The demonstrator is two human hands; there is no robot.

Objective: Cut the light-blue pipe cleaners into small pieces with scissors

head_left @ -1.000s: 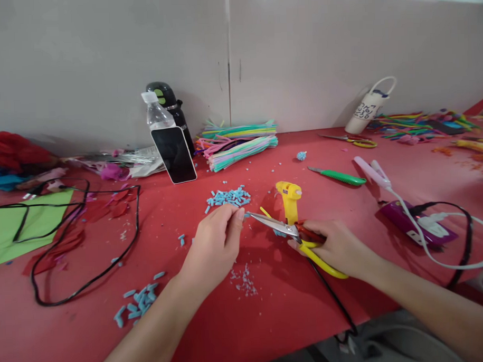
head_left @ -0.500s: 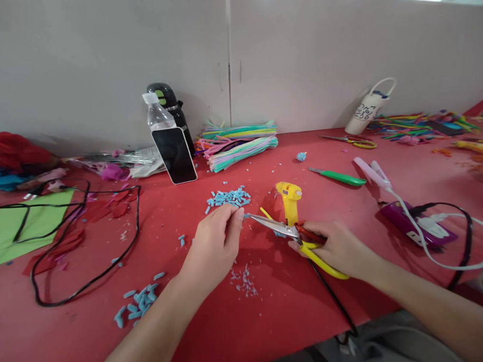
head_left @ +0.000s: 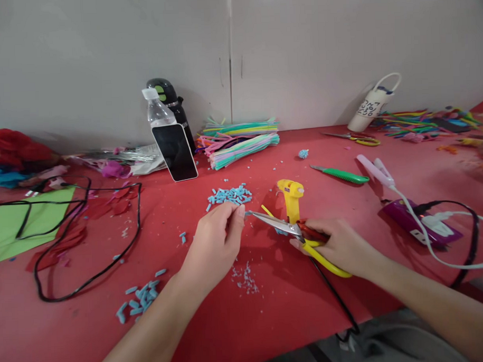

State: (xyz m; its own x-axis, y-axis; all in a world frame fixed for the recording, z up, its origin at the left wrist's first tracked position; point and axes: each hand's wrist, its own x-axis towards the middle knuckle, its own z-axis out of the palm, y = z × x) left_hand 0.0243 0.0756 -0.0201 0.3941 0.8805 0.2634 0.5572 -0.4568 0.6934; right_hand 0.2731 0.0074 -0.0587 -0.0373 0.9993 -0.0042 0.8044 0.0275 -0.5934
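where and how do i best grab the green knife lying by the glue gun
Take the green knife by its thick green grip, coming from above and the right. It lies flat on the red table with the grip's end to the right and the thin blade pointing left, so that side should keep fingers off the metal.

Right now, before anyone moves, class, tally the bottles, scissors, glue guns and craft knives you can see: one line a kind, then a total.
Bottles: 3 (clear bottle, black bottle, white bottle)
Scissors: 2 (near pair in the right hand, far pair by the white bottle)
Glue guns: 1 (yellow gun)
Craft knives: 1 (green knife)
Total: 7
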